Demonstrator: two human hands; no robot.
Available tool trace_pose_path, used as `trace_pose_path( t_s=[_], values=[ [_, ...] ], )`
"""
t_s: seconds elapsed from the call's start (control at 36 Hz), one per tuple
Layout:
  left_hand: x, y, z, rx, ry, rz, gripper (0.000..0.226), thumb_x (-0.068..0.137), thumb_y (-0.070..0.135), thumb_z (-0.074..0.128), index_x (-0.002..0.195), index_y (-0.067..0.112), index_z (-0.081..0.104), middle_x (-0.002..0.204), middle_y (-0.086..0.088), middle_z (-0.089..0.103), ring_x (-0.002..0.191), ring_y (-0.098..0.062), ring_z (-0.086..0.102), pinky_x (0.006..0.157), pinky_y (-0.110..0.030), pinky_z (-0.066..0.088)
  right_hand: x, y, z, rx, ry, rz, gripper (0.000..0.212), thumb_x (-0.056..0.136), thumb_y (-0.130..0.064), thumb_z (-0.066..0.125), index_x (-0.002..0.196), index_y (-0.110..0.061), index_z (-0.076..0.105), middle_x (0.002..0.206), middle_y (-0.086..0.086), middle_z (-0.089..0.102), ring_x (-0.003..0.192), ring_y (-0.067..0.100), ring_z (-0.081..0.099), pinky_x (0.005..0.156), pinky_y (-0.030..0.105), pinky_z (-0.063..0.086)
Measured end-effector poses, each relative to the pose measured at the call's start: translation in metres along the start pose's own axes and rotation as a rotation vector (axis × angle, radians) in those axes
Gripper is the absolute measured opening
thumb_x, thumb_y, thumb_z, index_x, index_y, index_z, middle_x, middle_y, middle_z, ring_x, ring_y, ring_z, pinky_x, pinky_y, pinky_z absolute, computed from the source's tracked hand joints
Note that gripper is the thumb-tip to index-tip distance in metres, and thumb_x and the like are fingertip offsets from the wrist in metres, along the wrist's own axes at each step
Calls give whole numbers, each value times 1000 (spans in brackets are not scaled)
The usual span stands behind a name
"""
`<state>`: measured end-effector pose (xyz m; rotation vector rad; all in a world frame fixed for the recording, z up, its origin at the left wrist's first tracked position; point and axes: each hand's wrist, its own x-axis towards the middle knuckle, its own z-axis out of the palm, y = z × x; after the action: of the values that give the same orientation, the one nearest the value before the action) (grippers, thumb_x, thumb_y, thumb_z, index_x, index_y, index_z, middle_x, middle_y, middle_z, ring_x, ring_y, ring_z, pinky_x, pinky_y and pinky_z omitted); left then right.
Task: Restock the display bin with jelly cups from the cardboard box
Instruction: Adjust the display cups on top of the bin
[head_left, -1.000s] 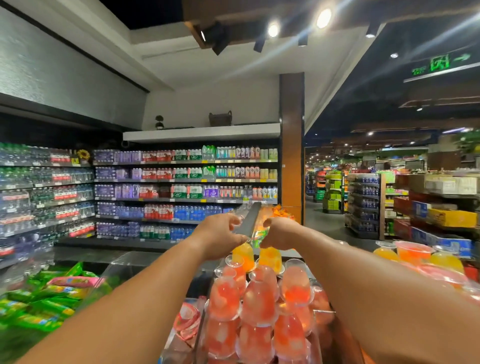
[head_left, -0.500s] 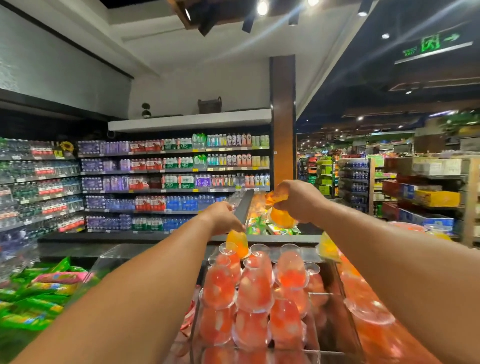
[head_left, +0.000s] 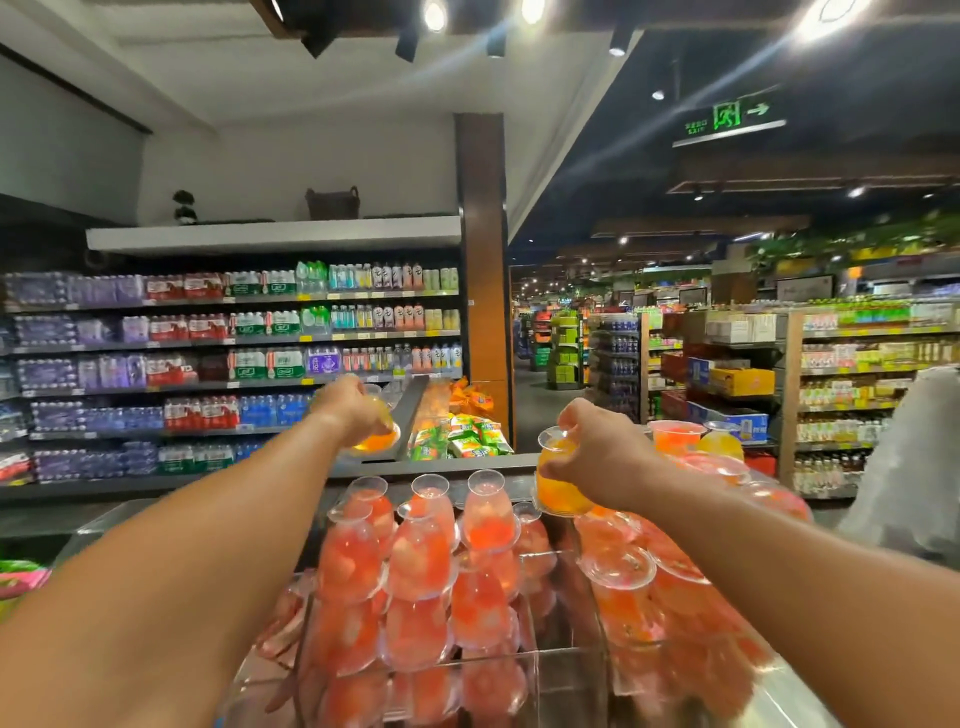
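— Two orange jelly cups are in play, one per hand. The left hand (head_left: 353, 410) curls its fingers over the top of an orange jelly cup (head_left: 376, 439) out at the far end of the clear display bin (head_left: 519, 670), beside the dark divider (head_left: 410, 415).

— And the right?

— The right hand (head_left: 597, 457) grips a second orange jelly cup (head_left: 558, 480) by its side, held tilted above the right-hand pile of peach-coloured cups (head_left: 639, 587). Both hands are closed round cups, neither is free.

— Why so far apart?

— My guess: the orange ones are being sorted by flavour. The red jelly cups (head_left: 415, 561) fill the middle compartment in neat tilted rows, lids facing back, so each leans on the one behind and shows its fruit to a shopper.

— Where is the cardboard box?

— Not visible from the head camera. Only the bin, green snack packets (head_left: 467, 436) beyond it, and drink shelves (head_left: 234, 353) behind.

— Risk?

— The stacks look loose; a careless set-down could send cups sliding, I think.
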<state>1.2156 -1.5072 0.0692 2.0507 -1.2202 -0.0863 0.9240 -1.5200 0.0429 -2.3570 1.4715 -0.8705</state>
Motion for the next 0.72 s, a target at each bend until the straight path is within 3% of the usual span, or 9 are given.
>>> trace_pose_path(
  t_s=[0.11, 0.25, 0.39, 0.44, 0.5, 0.58, 0.64, 0.72],
  values=[
    [-11, 15, -31, -102, 39, 99, 63, 73, 20, 88, 124, 14, 51, 120, -12, 56, 104, -29, 56, 86, -42, 51, 5, -12, 8, -12, 10, -37, 47, 88, -34, 72, 125, -17, 49, 122, 5, 59, 97, 22, 56, 80, 36, 52],
    [-61, 39, -54, -139, -19, 281, 70, 72, 27, 89, 128, 17, 49, 120, -4, 55, 103, -22, 55, 75, -32, 48, 25, -24, 20, -105, 37, -47, 33, 91, -17, 64, 118, -12, 46, 116, 11, 61, 89, 25, 51, 71, 33, 44],
    [-130, 57, -41, 57, -223, 476, 64, 68, 34, 91, 120, 27, 54, 116, 7, 58, 102, -13, 59, 83, -29, 53, 46, -30, 21, -158, -13, -22, 34, 89, -9, 62, 119, -9, 47, 110, 10, 59, 89, 25, 51, 67, 32, 39],
    [-147, 62, -23, 185, -261, 568, 66, 67, 40, 90, 122, 27, 55, 118, 8, 58, 102, -12, 57, 83, -26, 48, 52, -32, 20, -191, -23, -29, 32, 87, -8, 63, 116, -9, 49, 105, 7, 56, 88, 23, 51, 65, 31, 39],
    [-158, 66, -3, 284, -281, 637, 67, 68, 43, 89, 122, 25, 54, 121, 7, 54, 104, -13, 52, 82, -26, 42, 56, -32, 20, -218, -44, -43, 26, 87, -5, 63, 109, -11, 51, 101, 6, 54, 87, 22, 50, 65, 29, 39],
    [-163, 70, 23, 394, -298, 675, 61, 68, 43, 88, 114, 22, 53, 116, 2, 51, 104, -20, 51, 85, -34, 46, 63, -31, 27, -261, -77, -69, 13, 87, -5, 63, 94, -11, 54, 92, 3, 55, 84, 21, 53, 58, 26, 38],
    [-163, 71, 33, 458, -300, 675, 57, 68, 41, 88, 105, 22, 49, 109, 1, 53, 95, -22, 51, 78, -36, 47, 68, -29, 32, -290, -97, -93, 9, 85, -7, 61, 94, -10, 62, 93, 4, 59, 83, 22, 55, 57, 26, 40],
    [-163, 70, 42, 524, -297, 681, 54, 67, 41, 87, 93, 23, 43, 97, 2, 52, 83, -20, 47, 60, -33, 35, 71, -28, 38, -377, -159, -125, 18, 86, -10, 62, 103, -8, 65, 95, 4, 58, 83, 21, 53, 62, 26, 42]
  ],
)
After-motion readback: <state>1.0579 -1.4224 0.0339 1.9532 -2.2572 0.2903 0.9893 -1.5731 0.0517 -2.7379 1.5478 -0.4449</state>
